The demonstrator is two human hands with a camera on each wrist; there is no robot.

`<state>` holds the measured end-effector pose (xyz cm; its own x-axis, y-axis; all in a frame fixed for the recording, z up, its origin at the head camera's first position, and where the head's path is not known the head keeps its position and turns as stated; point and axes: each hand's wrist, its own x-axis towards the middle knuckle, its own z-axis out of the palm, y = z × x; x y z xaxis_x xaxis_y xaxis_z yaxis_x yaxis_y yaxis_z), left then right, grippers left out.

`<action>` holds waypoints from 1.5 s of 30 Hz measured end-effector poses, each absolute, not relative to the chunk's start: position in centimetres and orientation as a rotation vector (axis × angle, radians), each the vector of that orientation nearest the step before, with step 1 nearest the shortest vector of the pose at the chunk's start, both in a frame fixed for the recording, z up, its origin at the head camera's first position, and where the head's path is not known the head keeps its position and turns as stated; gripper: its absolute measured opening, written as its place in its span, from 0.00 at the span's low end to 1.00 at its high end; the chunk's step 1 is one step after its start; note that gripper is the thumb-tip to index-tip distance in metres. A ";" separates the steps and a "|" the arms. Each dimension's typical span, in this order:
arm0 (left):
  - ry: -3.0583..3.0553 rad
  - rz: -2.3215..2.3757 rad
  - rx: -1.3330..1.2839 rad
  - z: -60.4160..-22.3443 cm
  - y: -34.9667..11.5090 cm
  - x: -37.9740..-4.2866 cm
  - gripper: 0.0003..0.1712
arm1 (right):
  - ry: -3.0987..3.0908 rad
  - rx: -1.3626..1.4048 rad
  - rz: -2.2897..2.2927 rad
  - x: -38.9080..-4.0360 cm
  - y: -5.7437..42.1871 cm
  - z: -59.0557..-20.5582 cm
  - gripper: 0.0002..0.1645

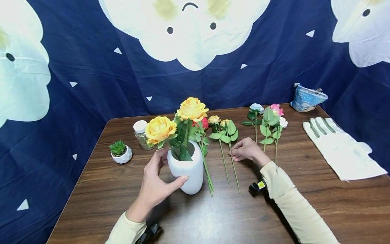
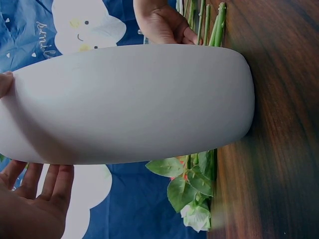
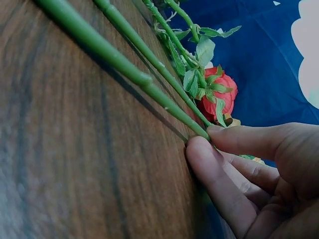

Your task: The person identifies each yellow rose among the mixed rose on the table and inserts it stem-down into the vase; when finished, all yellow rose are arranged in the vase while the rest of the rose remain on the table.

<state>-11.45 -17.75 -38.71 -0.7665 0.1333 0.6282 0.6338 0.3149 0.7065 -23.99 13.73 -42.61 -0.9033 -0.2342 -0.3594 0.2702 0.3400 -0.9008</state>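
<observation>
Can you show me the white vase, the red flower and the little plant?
White vase (image 1: pixel 191 169), head view: its front wall.
Red flower (image 3: pixel 227 100), right wrist view: its petals.
Little plant (image 1: pixel 117 147), head view: its green leaves.

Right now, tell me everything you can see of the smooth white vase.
The smooth white vase is tall, rounded and plain, looks ceramic, and has a wide open mouth. Two large yellow roses rise from it. It appears upright, on or just above the brown wooden table. The bare left hand grips it, thumb on the near side.
</observation>
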 end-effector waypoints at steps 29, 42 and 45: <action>-2.136 -1.449 -0.669 -38.7 -17.8 -11.4 0.44 | 2.215 0.059 -1.844 -24.3 15.0 -41.3 0.18; -2.124 -1.445 -0.683 -38.8 -17.8 -11.5 0.45 | 2.083 0.098 -2.146 -24.4 15.2 -40.9 0.17; -2.122 -1.449 -0.685 -38.7 -17.8 -11.5 0.45 | 2.037 0.113 -2.230 -24.4 15.2 -40.8 0.15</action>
<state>-11.50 -17.79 -38.71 -0.7607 0.1346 0.6350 0.6405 0.3148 0.7005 -24.43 15.18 -40.83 -0.9901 -0.0377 -0.1351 0.1379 -0.0878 -0.9865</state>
